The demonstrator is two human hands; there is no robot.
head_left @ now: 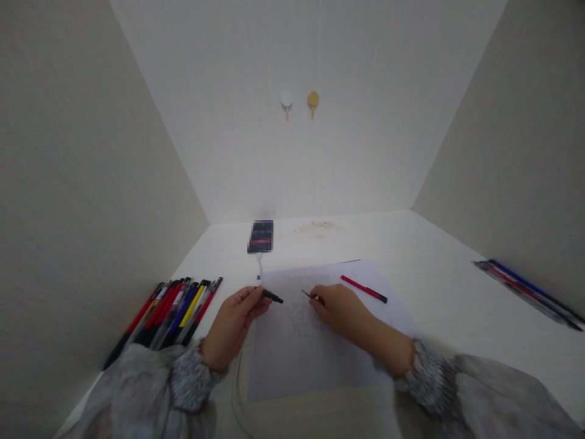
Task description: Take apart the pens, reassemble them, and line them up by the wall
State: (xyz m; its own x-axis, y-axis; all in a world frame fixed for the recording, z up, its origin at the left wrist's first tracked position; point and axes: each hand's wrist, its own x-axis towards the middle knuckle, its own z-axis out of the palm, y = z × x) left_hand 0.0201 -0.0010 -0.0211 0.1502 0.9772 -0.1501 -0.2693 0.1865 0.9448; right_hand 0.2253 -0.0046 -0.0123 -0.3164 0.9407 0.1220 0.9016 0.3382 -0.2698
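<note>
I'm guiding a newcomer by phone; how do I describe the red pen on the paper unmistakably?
On the white desk lies a pale sheet of paper. Near its far right corner, beside the right hand, is a red pen with a black end. Unlike the left pen group and right pen group, it lies alone.

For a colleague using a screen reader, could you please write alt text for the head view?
Above a sheet of paper, a person's left hand holds a black pen-like piece and the right hand a thin dark piece. A red pen lies on the paper; a row of pens lies at left, a bundle of pens at right.
</note>
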